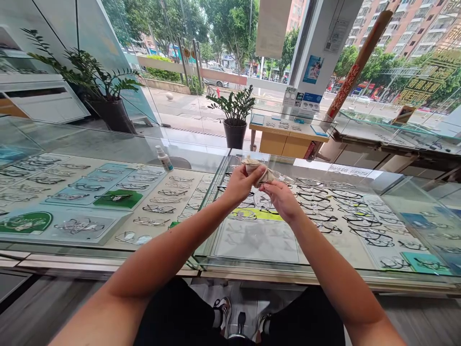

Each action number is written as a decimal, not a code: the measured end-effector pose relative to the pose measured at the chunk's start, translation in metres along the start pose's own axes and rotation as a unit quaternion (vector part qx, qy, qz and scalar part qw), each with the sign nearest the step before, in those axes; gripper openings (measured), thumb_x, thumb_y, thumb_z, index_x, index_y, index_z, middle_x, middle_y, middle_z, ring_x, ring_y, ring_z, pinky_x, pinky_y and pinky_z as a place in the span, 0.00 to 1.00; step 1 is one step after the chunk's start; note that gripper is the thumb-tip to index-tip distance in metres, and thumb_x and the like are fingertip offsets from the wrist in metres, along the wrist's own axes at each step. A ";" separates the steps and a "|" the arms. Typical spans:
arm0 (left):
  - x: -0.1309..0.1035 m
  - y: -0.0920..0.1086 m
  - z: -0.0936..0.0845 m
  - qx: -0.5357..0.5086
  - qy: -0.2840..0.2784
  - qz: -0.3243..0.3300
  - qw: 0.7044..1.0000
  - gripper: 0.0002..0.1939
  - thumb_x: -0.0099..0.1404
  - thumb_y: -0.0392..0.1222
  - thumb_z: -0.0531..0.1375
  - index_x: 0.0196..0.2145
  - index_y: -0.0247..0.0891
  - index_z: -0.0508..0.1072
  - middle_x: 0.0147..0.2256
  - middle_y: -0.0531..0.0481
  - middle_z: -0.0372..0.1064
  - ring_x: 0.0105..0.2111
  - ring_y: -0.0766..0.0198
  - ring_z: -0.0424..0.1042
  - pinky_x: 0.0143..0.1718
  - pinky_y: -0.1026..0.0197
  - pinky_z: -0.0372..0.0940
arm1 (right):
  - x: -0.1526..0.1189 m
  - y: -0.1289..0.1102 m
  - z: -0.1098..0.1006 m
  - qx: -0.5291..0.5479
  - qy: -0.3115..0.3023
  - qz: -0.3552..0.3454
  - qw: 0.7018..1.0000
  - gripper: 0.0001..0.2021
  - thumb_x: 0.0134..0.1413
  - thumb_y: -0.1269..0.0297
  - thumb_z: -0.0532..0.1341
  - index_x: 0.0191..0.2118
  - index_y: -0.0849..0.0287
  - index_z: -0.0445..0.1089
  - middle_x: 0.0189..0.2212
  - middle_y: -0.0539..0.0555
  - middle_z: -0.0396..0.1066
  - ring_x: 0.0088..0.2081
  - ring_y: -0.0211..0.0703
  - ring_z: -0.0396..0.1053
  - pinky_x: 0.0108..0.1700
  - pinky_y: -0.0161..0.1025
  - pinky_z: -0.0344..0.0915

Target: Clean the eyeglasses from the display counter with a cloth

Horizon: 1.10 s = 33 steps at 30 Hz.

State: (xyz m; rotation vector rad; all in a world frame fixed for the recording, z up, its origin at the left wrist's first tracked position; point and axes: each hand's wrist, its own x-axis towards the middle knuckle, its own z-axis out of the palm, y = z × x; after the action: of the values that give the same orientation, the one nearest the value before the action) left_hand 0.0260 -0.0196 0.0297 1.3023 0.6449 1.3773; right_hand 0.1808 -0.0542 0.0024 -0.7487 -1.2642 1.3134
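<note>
Above the glass counter, a crumpled beige cloth [253,166] is bunched between my two hands. My left hand [242,182] is closed on it, thumb laid across the top. From the other side, the fingers of my right hand [281,196] pinch the cloth's lower edge. Thin, light lines show beside the cloth, but whether a pair of glasses is folded inside I cannot tell. Just beneath my hands, rows of eyeglasses [319,206] lie under the glass, some next to a yellow-green strip [275,214].
On the counter to the left stands a white spray bottle [164,159]. The glass display counter [259,263] spans the width before me, with more eyeglasses [158,208] at left. Beyond it are a potted plant [236,132] and a wooden display table [284,143] by the window.
</note>
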 end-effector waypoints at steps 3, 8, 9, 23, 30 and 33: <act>0.002 -0.002 -0.002 -0.006 -0.001 -0.002 1.000 0.34 0.54 0.72 0.77 0.31 0.34 0.80 0.26 0.51 0.73 0.27 0.67 0.68 0.32 0.61 0.63 | 0.000 -0.002 0.000 -0.003 0.007 0.001 1.000 0.08 0.53 0.53 0.72 0.30 0.51 0.82 0.39 0.53 0.74 0.54 0.53 0.69 0.70 0.51 0.59; 0.012 -0.004 -0.020 -0.025 -0.090 -0.054 0.994 0.31 0.57 0.68 0.78 0.35 0.34 0.82 0.30 0.49 0.76 0.31 0.64 0.72 0.38 0.60 0.68 | 0.002 -0.010 -0.006 0.002 0.027 -0.001 1.000 0.08 0.52 0.55 0.72 0.28 0.52 0.82 0.39 0.53 0.73 0.52 0.52 0.70 0.67 0.49 0.62; 0.014 -0.003 -0.024 -0.039 -0.116 -0.066 0.990 0.29 0.58 0.66 0.78 0.37 0.34 0.83 0.32 0.48 0.78 0.34 0.62 0.75 0.41 0.59 0.70 | 0.002 -0.011 -0.008 0.005 0.032 -0.002 0.999 0.08 0.51 0.56 0.72 0.28 0.53 0.81 0.39 0.53 0.73 0.51 0.51 0.70 0.66 0.49 0.63; 0.009 0.010 -0.025 -0.027 -0.194 -0.048 0.979 0.23 0.57 0.50 0.82 0.41 0.32 0.82 0.33 0.45 0.80 0.34 0.61 0.78 0.42 0.58 0.73 | -0.001 -0.013 -0.001 0.010 0.011 -0.001 1.000 0.11 0.50 0.52 0.75 0.29 0.53 0.83 0.41 0.55 0.73 0.55 0.53 0.70 0.69 0.51 0.64; -0.001 0.008 -0.007 -0.010 -0.092 -0.006 0.996 0.25 0.56 0.57 0.81 0.37 0.34 0.81 0.31 0.48 0.79 0.29 0.64 0.74 0.36 0.60 0.70 | -0.003 -0.009 -0.002 -0.029 0.002 -0.023 0.999 0.11 0.57 0.51 0.72 0.31 0.52 0.83 0.47 0.55 0.76 0.59 0.53 0.70 0.70 0.51 0.61; -0.006 0.003 0.001 -0.002 -0.042 0.015 0.999 0.26 0.58 0.62 0.78 0.33 0.35 0.79 0.26 0.51 0.75 0.25 0.66 0.69 0.31 0.61 0.66 | -0.003 -0.007 0.000 -0.025 0.002 -0.030 0.999 0.11 0.57 0.51 0.72 0.30 0.52 0.82 0.50 0.55 0.75 0.59 0.53 0.69 0.70 0.51 0.62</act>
State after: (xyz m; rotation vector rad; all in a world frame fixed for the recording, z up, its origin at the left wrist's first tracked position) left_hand 0.0246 -0.0261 0.0309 1.3642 0.5684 1.3395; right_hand 0.1836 -0.0589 0.0085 -0.7433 -1.3117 1.2354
